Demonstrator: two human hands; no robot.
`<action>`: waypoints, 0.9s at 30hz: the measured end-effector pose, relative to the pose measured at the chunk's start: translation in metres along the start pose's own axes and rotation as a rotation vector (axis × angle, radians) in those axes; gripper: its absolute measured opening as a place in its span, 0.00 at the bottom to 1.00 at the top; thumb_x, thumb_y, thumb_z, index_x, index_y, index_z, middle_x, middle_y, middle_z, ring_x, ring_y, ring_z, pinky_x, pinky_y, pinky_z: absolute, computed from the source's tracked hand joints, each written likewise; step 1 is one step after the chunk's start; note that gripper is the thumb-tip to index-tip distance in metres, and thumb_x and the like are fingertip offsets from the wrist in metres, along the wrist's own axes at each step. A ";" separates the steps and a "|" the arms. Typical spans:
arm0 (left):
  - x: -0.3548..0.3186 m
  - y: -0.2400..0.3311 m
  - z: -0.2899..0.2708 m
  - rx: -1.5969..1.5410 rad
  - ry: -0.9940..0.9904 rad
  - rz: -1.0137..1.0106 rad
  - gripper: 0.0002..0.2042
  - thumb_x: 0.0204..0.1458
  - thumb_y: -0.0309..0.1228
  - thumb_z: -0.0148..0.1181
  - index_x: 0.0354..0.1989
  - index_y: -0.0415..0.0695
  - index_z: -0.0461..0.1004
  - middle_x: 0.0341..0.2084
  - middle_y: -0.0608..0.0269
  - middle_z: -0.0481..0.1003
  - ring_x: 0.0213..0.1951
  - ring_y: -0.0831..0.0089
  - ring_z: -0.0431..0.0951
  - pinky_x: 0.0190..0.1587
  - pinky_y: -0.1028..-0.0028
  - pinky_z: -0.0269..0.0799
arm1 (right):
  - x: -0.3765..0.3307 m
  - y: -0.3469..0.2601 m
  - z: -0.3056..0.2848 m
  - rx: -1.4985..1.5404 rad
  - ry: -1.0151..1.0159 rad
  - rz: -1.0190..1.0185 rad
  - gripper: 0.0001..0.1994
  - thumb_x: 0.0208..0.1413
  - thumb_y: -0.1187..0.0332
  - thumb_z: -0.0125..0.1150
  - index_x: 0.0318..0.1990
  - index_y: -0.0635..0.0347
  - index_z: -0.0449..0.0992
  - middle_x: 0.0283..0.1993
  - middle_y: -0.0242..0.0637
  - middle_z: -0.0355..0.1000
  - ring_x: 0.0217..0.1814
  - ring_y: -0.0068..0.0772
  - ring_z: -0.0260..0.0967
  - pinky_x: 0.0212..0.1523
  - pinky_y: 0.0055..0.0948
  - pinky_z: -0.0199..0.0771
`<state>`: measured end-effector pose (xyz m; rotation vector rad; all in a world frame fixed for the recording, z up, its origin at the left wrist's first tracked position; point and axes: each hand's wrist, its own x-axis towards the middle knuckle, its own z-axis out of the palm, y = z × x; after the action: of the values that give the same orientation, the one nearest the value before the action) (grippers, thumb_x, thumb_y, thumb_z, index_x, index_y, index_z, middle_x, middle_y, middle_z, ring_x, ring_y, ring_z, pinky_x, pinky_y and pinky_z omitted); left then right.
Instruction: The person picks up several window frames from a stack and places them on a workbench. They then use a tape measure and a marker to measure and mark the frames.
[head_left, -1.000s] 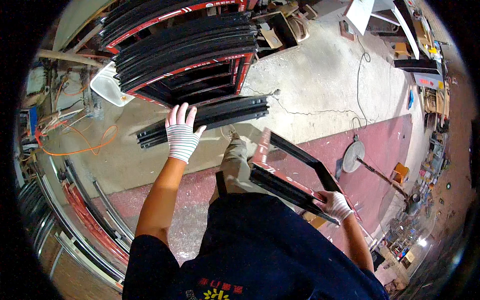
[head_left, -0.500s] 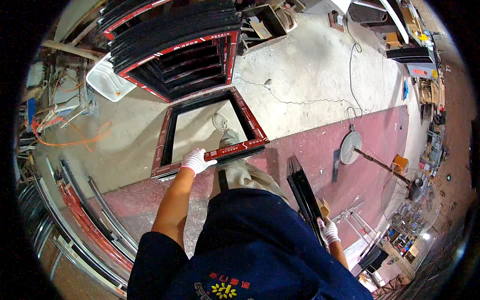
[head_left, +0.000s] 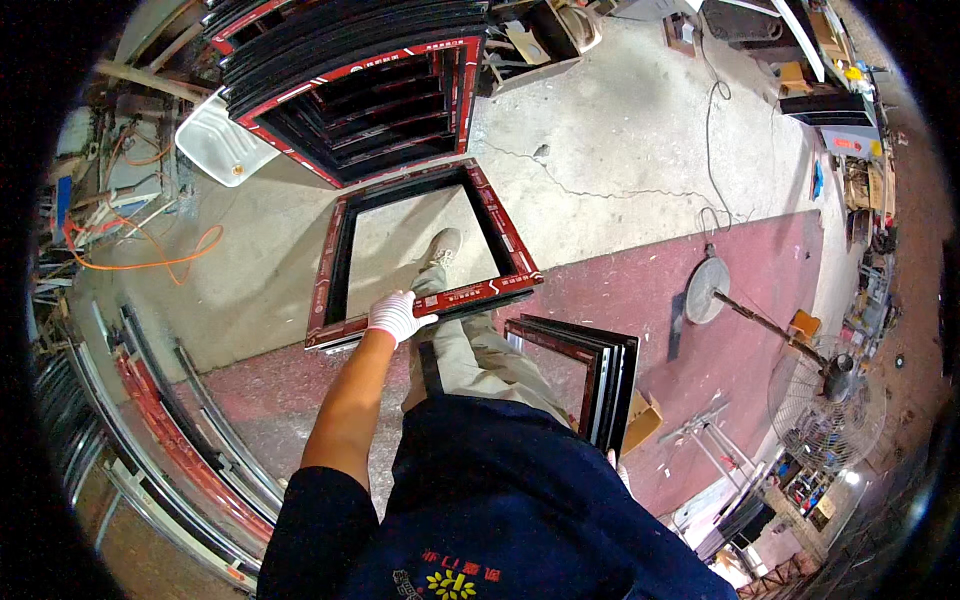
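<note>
My left hand (head_left: 400, 317), in a white striped glove, is closed on the near edge of a rectangular window frame (head_left: 503, 222), black with red printed film. The frame is tilted in front of my legs, and a shoe shows through its opening. Beside my right leg are several similar window frames (head_left: 621, 385) held together, their black edges facing right. Only a sliver of my gloved right hand (head_left: 619, 469) shows at their near edge; my dark shirt hides most of it, but the hand moves with the frames and appears closed on them.
A tall stack of black and red frames (head_left: 350, 120) stands ahead. A white basin (head_left: 222, 140) and an orange hose (head_left: 140, 265) lie left. Long metal profiles (head_left: 170, 440) are at lower left. A pedestal fan (head_left: 830, 400) lies right, near a cardboard box (head_left: 642, 420).
The frames at my right have swung round, now showing their red-filmed face and opening. My right hand has slipped mostly behind my shirt. A foot has shifted inside the left frame's opening.
</note>
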<state>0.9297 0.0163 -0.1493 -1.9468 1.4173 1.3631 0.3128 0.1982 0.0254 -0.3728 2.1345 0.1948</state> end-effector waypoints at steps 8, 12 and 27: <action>-0.002 0.003 -0.011 0.026 -0.013 0.028 0.36 0.50 0.67 0.60 0.52 0.45 0.75 0.47 0.51 0.79 0.52 0.55 0.80 0.56 0.58 0.75 | -0.040 0.019 0.044 0.070 0.040 0.189 0.43 0.61 0.28 0.46 0.50 0.70 0.77 0.38 0.43 0.75 0.42 0.38 0.67 0.48 0.40 0.68; -0.007 0.009 -0.025 -0.106 0.019 0.091 0.30 0.53 0.62 0.62 0.47 0.44 0.77 0.44 0.45 0.79 0.50 0.48 0.79 0.53 0.54 0.75 | -0.069 0.056 0.084 0.058 0.146 0.014 0.43 0.61 0.28 0.46 0.49 0.69 0.78 0.37 0.47 0.75 0.42 0.43 0.68 0.47 0.42 0.69; -0.018 0.079 -0.111 0.251 0.309 0.320 0.38 0.61 0.63 0.49 0.46 0.29 0.77 0.44 0.30 0.78 0.50 0.37 0.77 0.55 0.55 0.72 | -0.196 0.050 0.161 0.587 0.256 0.188 0.44 0.65 0.30 0.34 0.53 0.68 0.78 0.48 0.60 0.78 0.55 0.57 0.75 0.60 0.42 0.68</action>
<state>0.9135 -0.0912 -0.0644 -1.8784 2.0096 0.9673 0.5242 0.3270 0.0987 0.1554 2.3552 -0.3893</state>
